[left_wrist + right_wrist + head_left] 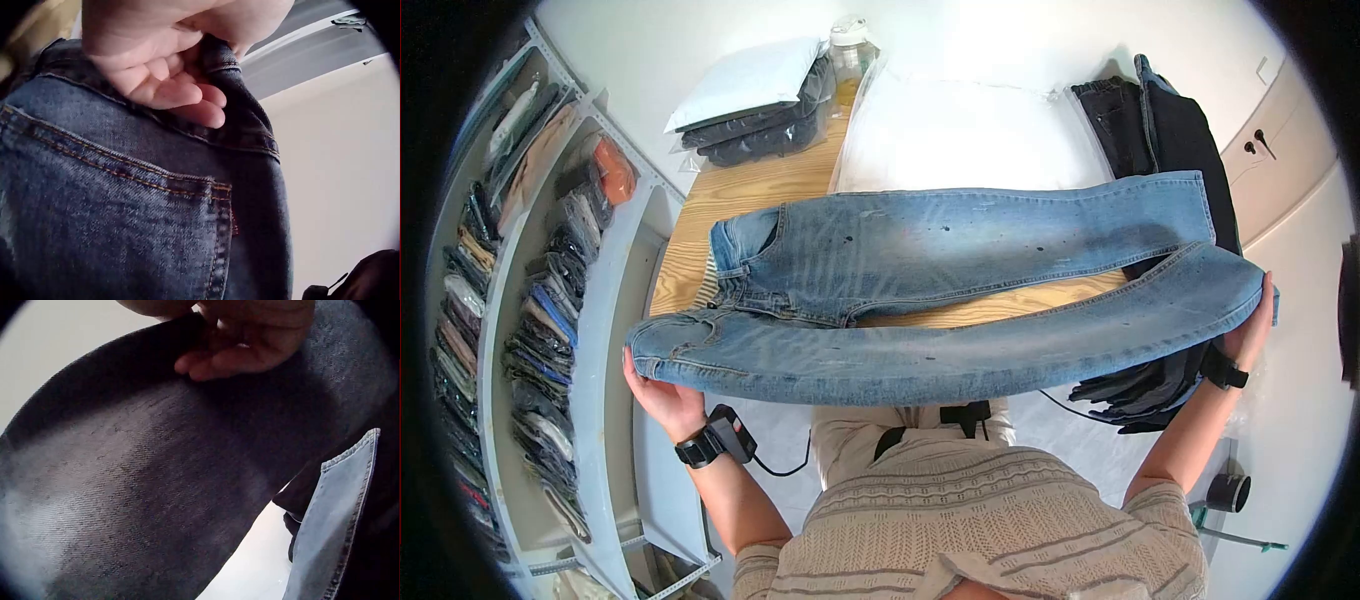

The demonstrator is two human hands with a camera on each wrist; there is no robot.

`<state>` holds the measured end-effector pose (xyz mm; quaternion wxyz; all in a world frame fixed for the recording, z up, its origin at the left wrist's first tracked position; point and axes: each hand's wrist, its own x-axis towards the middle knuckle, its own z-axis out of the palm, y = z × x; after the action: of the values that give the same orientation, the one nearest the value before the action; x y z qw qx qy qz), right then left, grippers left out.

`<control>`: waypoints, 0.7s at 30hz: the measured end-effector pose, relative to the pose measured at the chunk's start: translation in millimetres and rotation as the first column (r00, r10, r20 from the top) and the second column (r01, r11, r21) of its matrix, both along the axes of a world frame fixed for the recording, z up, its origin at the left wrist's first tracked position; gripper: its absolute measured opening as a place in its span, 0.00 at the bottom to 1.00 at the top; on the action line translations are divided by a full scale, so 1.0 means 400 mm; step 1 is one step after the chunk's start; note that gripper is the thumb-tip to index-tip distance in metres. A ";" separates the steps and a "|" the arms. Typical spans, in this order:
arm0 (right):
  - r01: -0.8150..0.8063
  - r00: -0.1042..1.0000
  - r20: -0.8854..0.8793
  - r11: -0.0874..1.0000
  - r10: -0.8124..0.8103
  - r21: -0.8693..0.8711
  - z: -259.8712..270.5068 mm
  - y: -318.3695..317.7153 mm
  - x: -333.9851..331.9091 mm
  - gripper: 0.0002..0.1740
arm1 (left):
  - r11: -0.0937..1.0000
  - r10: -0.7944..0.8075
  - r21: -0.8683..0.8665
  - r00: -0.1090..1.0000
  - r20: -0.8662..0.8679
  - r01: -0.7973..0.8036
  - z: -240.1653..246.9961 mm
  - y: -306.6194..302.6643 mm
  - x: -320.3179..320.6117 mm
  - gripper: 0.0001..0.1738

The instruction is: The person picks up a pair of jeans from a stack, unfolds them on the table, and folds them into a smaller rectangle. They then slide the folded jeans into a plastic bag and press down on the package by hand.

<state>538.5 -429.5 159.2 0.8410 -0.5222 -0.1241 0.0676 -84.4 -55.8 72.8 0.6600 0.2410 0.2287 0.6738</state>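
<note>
Jeans [920, 265] in both hands, light blue, stretched sideways over worktop [730, 190]. Gripped waist end with left hand [662, 395]: fingers curled over the waistband's edge, just above a back pocket [112, 237]. Gripped near leg close to its hem with right hand [1250, 330]: fingers folded in on the denim. Held that near leg off the wood, bowed between the 2 hands, in front of the chest. Had the far leg lying flat across the worktop, its hip part on bare wood, its middle over a white bag [960, 130], its hem end on a pile of dark jeans [1170, 130] at the right edge. Saw small dark spots scattered on both legs. Noted, at the worktop's far left corner, a stack of dark packed clothes [760, 135] with a white mailer [745, 80] on top, and a jar [852, 50] just beside it. Noted a shelf [615, 300] along the left, its compartments full of bagged clothes [550, 300]. Wore a black strap with a camera [715, 440] on the left wrist and a black strap on the right. Noted a tape roll [1228, 492] low at the right, well apart from the jeans.
</note>
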 end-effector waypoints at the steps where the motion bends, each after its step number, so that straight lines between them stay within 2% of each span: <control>1: 0.036 0.999 -0.019 0.999 -0.036 -0.004 0.000 0.000 -0.008 0.18 | 1.000 -0.022 0.008 1.000 0.019 0.022 -0.003 -0.002 -0.004 0.23; 5: 0.025 0.999 -0.025 0.998 -0.026 -0.051 -0.039 -0.031 -0.015 0.18 | 0.999 0.029 -0.022 0.998 -0.050 -0.030 -0.016 -0.035 -0.006 0.25; 7: 0.075 0.997 0.015 0.989 -0.074 -0.124 -0.087 -0.061 -0.011 0.21 | 0.996 0.047 -0.073 0.997 -0.063 -0.052 -0.043 -0.058 -0.023 0.26; 11: 0.017 0.997 -0.070 0.975 -0.033 -0.221 -0.164 -0.099 -0.069 0.17 | 0.978 0.123 -0.146 0.980 -0.157 -0.146 -0.152 -0.102 -0.122 0.26; 12: 0.005 0.997 -0.077 0.974 -0.023 -0.228 -0.185 -0.114 -0.079 0.17 | 0.985 0.028 -0.162 0.974 -0.225 -0.066 -0.185 -0.114 -0.154 0.25; 13: 0.038 0.995 -0.073 0.947 -0.064 -0.318 -0.208 -0.132 -0.084 0.17 | 0.983 -0.068 -0.184 0.954 -0.291 0.014 -0.217 -0.124 -0.186 0.25; 14: 0.070 0.992 -0.065 0.911 -0.104 -0.406 -0.233 -0.149 -0.085 0.16 | 0.982 -0.060 -0.189 0.952 -0.299 0.003 -0.254 -0.129 -0.218 0.25; 16: 0.018 0.991 -0.112 0.917 -0.068 -0.399 -0.268 -0.187 -0.054 0.15 | 0.928 -0.148 -0.374 0.921 -0.360 0.003 -0.309 -0.139 -0.265 0.22; 18: -0.023 0.978 -0.193 0.883 -0.077 -0.469 -0.261 -0.200 -0.042 0.14 | 0.930 -0.174 -0.365 0.922 -0.347 0.039 -0.332 -0.130 -0.273 0.20; 19: -0.004 0.986 -0.155 0.906 -0.068 -0.423 -0.243 -0.188 -0.039 0.14 | 0.935 -0.186 -0.352 0.892 -0.413 0.032 -0.331 -0.123 -0.271 0.21; 20: 0.033 0.995 -0.067 0.893 -0.071 -0.450 -0.212 -0.172 -0.034 0.14 | 0.940 -0.197 -0.339 0.858 -0.475 0.028 -0.329 -0.111 -0.267 0.21; 21: -0.025 1.000 -0.014 0.941 0.022 -0.338 -0.178 -0.146 -0.030 0.15 | 0.950 -0.169 -0.310 0.878 -0.447 0.026 -0.323 -0.102 -0.254 0.23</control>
<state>526.3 -487.7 88.0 0.7386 -0.6570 -0.1126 0.1006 -186.1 -96.5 -56.3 0.6470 0.3066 0.4664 0.5194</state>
